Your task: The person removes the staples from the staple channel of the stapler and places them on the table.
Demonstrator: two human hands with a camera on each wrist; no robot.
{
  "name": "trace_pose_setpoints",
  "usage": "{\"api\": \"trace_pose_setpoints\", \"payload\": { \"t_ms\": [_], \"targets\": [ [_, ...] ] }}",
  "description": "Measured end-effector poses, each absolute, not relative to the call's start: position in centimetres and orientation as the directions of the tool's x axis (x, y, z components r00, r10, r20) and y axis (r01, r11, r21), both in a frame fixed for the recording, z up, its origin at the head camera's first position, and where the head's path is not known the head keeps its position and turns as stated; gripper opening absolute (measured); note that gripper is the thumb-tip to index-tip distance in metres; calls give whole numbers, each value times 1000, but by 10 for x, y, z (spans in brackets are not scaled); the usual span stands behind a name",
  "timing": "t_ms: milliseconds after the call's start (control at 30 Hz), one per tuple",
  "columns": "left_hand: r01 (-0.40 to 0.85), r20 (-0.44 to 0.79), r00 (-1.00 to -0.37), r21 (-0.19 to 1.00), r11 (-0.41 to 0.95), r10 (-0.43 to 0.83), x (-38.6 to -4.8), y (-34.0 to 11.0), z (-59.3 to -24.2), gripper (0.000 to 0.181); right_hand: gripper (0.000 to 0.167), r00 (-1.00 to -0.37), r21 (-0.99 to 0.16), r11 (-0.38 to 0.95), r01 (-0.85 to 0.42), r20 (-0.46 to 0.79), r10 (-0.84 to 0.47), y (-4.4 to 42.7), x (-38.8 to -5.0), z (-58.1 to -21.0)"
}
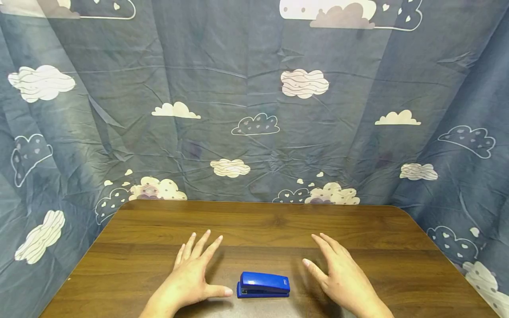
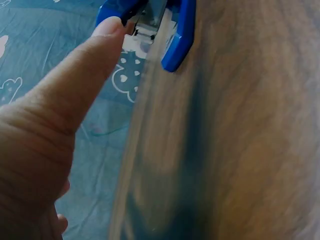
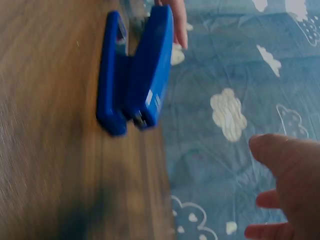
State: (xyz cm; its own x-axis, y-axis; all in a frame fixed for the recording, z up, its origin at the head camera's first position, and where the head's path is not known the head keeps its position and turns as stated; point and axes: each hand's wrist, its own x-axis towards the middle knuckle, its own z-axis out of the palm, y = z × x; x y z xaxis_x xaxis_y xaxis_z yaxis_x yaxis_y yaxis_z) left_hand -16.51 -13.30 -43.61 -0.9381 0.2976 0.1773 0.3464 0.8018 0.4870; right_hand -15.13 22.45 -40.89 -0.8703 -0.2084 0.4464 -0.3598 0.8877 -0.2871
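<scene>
A blue stapler [image 1: 264, 285] lies on the wooden table between my two hands, its front end toward the left. My left hand [image 1: 190, 274] hovers to its left with fingers spread and the thumb reaching close to the stapler. In the left wrist view, that thumb overlaps the edge of the stapler [image 2: 178, 45]; whether they touch I cannot tell. My right hand [image 1: 343, 274] is held to the right of the stapler, fingers extended, holding nothing. The right wrist view has the stapler [image 3: 135, 75] apart from the right thumb, with fingertips of the left hand behind it.
The brown wooden table [image 1: 254, 225] has rounded far corners and extends past both hands. A blue-grey curtain [image 1: 214, 145] with cloud prints hangs behind the far edge and along both sides.
</scene>
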Motion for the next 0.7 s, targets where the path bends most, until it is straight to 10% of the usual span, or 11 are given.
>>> {"api": "trace_pose_setpoints", "payload": {
  "t_ms": [700],
  "targets": [
    [507, 308, -854, 674, 537, 420, -166, -103, -473, 89, 56, -842, -370, 767, -525, 99, -530, 147, -146, -396]
  ]
}}
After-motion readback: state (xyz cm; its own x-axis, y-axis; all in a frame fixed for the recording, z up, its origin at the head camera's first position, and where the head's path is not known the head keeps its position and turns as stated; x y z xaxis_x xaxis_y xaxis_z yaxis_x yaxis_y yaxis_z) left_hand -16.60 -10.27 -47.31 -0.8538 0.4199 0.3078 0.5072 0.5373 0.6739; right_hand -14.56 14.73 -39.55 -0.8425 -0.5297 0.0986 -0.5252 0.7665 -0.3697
